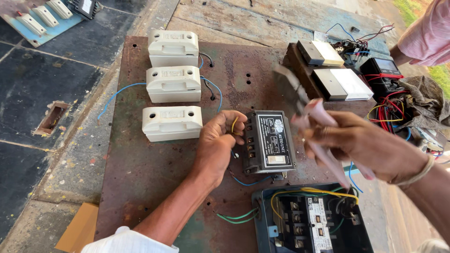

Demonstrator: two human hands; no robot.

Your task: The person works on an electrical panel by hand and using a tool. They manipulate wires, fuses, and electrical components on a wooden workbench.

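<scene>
My left hand (216,140) pinches a thin yellow wire (234,124) at the left side of a black box-shaped electrical unit (269,141) on a rusty metal panel (140,164). My right hand (363,143) hovers right of that unit, gripping pliers with pink handles (318,126); the tool is motion-blurred and its jaws point up and left. Below lies an open black enclosure (309,220) with a contactor and yellow, green and blue wires.
Three white fuse carriers (172,84) stand in a column on the panel's left, with blue wire (117,93) trailing out. Two switch boxes (335,70), a meter and tangled wires (389,100) lie at right. Another person's pink sleeve (429,33) shows top right. A cardboard piece (79,229) lies bottom left.
</scene>
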